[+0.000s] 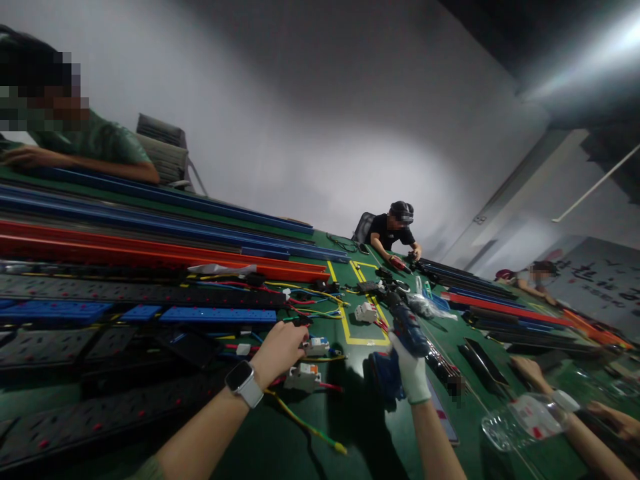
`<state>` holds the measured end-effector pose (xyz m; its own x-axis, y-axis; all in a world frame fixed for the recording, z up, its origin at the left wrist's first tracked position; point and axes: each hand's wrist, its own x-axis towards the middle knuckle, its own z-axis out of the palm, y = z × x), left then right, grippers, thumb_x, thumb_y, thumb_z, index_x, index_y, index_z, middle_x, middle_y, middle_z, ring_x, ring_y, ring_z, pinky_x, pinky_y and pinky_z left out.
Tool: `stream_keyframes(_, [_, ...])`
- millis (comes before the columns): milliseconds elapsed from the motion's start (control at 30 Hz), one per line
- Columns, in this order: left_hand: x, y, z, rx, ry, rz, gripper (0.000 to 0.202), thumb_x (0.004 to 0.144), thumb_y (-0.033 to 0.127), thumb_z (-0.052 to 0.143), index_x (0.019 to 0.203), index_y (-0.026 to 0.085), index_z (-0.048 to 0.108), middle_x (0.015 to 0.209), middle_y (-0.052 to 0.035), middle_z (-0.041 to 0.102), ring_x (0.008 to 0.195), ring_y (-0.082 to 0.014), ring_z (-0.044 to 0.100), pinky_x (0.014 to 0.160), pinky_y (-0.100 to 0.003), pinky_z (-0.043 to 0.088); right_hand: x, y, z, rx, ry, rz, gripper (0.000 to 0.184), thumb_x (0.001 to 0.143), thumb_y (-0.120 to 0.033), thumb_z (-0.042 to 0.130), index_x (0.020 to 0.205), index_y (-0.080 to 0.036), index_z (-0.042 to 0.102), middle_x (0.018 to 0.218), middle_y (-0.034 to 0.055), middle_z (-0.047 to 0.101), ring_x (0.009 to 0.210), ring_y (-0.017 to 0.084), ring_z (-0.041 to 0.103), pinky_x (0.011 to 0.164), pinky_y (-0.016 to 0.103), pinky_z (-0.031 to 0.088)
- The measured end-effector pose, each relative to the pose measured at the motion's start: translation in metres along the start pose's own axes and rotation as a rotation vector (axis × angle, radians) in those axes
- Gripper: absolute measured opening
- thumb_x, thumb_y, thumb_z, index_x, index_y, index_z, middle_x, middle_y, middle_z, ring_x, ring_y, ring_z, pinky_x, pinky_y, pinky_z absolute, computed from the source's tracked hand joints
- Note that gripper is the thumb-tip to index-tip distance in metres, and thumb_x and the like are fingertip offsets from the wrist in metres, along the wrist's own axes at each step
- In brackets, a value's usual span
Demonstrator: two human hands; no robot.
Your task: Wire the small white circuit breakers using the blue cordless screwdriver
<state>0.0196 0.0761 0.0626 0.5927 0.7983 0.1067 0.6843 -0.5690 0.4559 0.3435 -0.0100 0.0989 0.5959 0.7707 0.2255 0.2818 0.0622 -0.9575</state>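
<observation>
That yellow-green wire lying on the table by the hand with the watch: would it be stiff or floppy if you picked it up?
Probably floppy: the yellow-green wire lies in loose curves on the table. It is likely light, being thin. One end seems to reach a small grey breaker, so a pull might drag that along.

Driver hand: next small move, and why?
Probably swing the blue power driver over to the white breaker. The gloved right hand grips the driver well to the side of it, while the left hand sits curled right against that breaker, seemingly steadying it.
</observation>
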Motion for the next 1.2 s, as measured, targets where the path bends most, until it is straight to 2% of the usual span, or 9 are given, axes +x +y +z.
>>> stream_keyframes(133, [0.0, 0.001, 0.001, -0.022, 0.013, 0.006, 0.023, 0.087, 0.028, 0.064, 0.109, 0.023, 0.07, 0.103, -0.0078, 0.077, 0.107, -0.0276, 0.068, 0.097, -0.038, 0.041, -0.053, -0.026, -0.014, -0.123, -0.217, 0.043, 0.027, 0.081, -0.048, 0.077, 0.084, -0.02, 0.075, 0.057, -0.0029, 0.06, 0.057, 0.018, 0.058, 0.068, 0.033, 0.05])
stream_keyframes(200, [0.0, 0.002, 0.001, -0.02, 0.016, 0.001, 0.022, 0.088, 0.027, 0.064, 0.108, 0.023, 0.071, 0.103, -0.0073, 0.077, 0.107, -0.0268, 0.068, 0.097, -0.037, 0.041, -0.076, -0.04, -0.02, -0.138, -0.343, 0.032, 0.027, 0.086, -0.046, 0.073, 0.095, -0.021, 0.074, 0.058, -0.0033, 0.06, 0.061, 0.018, 0.06, 0.078, 0.035, 0.049])
stream_keyframes(300, [-0.001, 0.002, 0.003, 0.002, 0.016, -0.019, 0.021, 0.087, 0.025, 0.064, 0.107, 0.023, 0.071, 0.103, -0.0071, 0.077, 0.106, -0.0266, 0.069, 0.094, -0.036, 0.043, -0.1, -0.049, -0.027, -0.144, -0.528, 0.062, 0.03, 0.092, -0.046, 0.067, 0.106, -0.02, 0.071, 0.059, -0.0034, 0.06, 0.058, 0.016, 0.057, 0.071, 0.034, 0.047])
stream_keyframes(433, [-0.002, 0.002, 0.007, -0.02, 0.031, -0.069, 0.02, 0.085, 0.025, 0.067, 0.105, 0.025, 0.072, 0.102, -0.006, 0.077, 0.101, -0.026, 0.07, 0.084, -0.032, 0.046, -0.111, -0.05, -0.031, -0.161, -0.646, 0.119, 0.035, 0.09, -0.048, 0.069, 0.105, -0.017, 0.07, 0.057, -0.003, 0.06, 0.053, 0.013, 0.053, 0.062, 0.031, 0.044])
stream_keyframes(633, [0.0, -0.003, 0.016, -0.108, 0.04, -0.092, 0.024, 0.083, 0.018, 0.067, 0.106, 0.023, 0.072, 0.102, -0.0058, 0.077, 0.102, -0.023, 0.07, 0.083, -0.028, 0.045, -0.123, -0.068, -0.027, -0.234, -0.686, 0.198, 0.04, 0.085, -0.05, 0.075, 0.104, -0.014, 0.071, 0.059, -0.0028, 0.061, 0.055, 0.011, 0.053, 0.062, 0.028, 0.047])
stream_keyframes(733, [0.002, -0.004, 0.019, -0.136, 0.044, -0.106, 0.027, 0.082, 0.016, 0.067, 0.108, 0.023, 0.071, 0.103, -0.0062, 0.077, 0.103, -0.0222, 0.07, 0.084, -0.028, 0.046, -0.125, -0.07, -0.026, -0.205, -0.715, 0.206, 0.041, 0.082, -0.049, 0.078, 0.104, -0.014, 0.07, 0.082, 0.0028, 0.071, 0.055, 0.009, 0.057, 0.059, 0.027, 0.047])
stream_keyframes(833, [0.002, -0.005, 0.022, -0.145, 0.057, -0.103, 0.028, 0.08, 0.014, 0.068, 0.107, 0.022, 0.071, 0.105, -0.0057, 0.076, 0.103, -0.0217, 0.07, 0.085, -0.027, 0.046, -0.125, -0.066, -0.025, -0.189, -0.752, 0.221, 0.042, 0.082, -0.048, 0.079, 0.105, -0.014, 0.068, 0.097, 0.0067, 0.072, 0.056, 0.008, 0.057, 0.056, 0.025, 0.046])
stream_keyframes(967, [0.003, -0.007, 0.024, -0.142, 0.065, -0.096, 0.027, 0.082, 0.016, 0.069, 0.107, 0.022, 0.072, 0.105, -0.006, 0.076, 0.103, -0.0215, 0.07, 0.085, -0.027, 0.046, -0.126, -0.066, -0.02, -0.22, -0.743, 0.238, 0.047, 0.08, -0.05, 0.08, 0.106, -0.014, 0.065, 0.094, 0.0065, 0.072, 0.057, 0.009, 0.058, 0.055, 0.025, 0.048])
stream_keyframes(1200, [0.002, -0.007, 0.024, -0.123, 0.064, -0.092, 0.03, 0.082, 0.019, 0.068, 0.11, 0.024, 0.075, 0.107, -0.0076, 0.077, 0.107, -0.0232, 0.069, 0.091, -0.028, 0.046, -0.128, -0.073, -0.013, -0.309, -0.68, 0.295, 0.047, 0.071, -0.052, 0.083, 0.098, -0.019, 0.063, 0.063, -0.0038, 0.061, 0.051, 0.011, 0.054, 0.052, 0.026, 0.047])
